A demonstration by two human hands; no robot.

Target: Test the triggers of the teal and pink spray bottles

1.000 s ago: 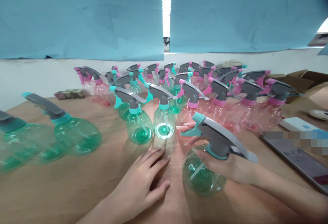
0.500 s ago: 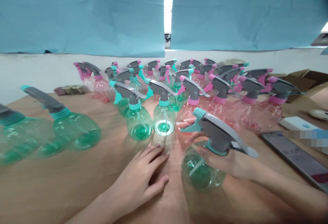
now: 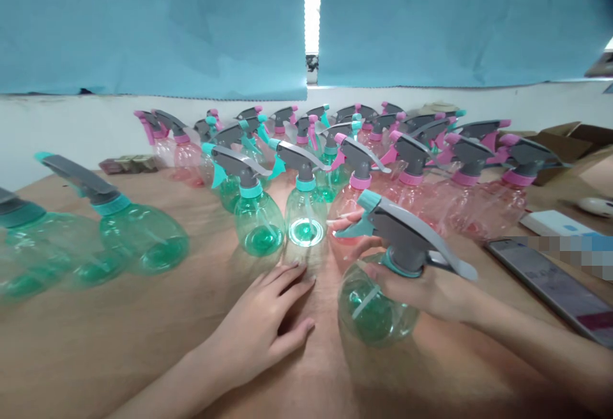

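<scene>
In the head view, my right hand (image 3: 431, 291) is wrapped round the neck of a clear green spray bottle (image 3: 376, 310) with a grey head and teal trigger. Some of its fingers reach forward by the trigger. My left hand (image 3: 268, 317) lies on the brown table (image 3: 201, 374), fingers stretched out and holding nothing. Just past its fingertips stand a green spray bottle (image 3: 260, 224) and another green spray bottle (image 3: 306, 214). Pink spray bottles (image 3: 357, 208) are lined up beyond my right hand.
Several more green and pink spray bottles crowd the back. A green spray bottle (image 3: 143, 237) stands at the left with others. A phone (image 3: 546, 285), a white box (image 3: 550, 224) and a cardboard box (image 3: 569, 144) are at the right. Blue curtains (image 3: 153, 29) hang behind.
The whole view has shifted slightly, so things sit a little higher in the picture. Both hands and the held spray bottle keep their places on the table.
</scene>
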